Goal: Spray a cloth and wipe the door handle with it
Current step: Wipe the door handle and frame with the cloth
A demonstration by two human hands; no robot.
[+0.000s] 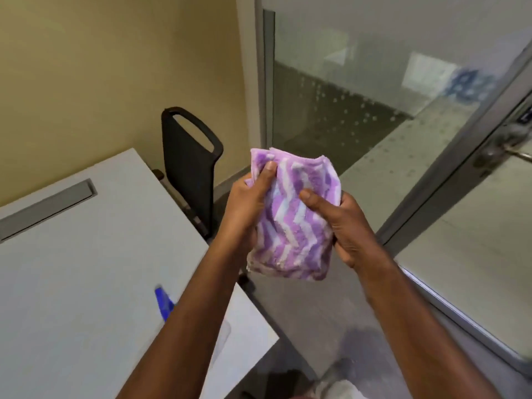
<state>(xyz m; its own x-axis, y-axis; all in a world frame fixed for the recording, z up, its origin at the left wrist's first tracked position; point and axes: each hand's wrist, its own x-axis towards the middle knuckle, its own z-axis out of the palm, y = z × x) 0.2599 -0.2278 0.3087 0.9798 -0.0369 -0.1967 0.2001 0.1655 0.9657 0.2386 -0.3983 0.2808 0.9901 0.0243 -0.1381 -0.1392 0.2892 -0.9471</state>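
A folded purple and white zigzag cloth (290,217) is held up in front of me, above the floor beside the table. My left hand (247,205) grips its left edge, thumb on the front near the top. My right hand (342,226) grips the right edge, thumb pressed on the cloth's front. A metal door handle (506,145) sits on the glass door's frame at the far right, blurred. The blue top of a spray bottle (163,302) shows on the table, mostly hidden behind my left forearm.
A white table (86,269) with a grey cable slot (46,207) fills the lower left. A black chair (190,168) stands behind it against the beige wall. Glass partition panels (359,96) and the metal-framed glass door (446,180) run along the right. Grey floor lies below.
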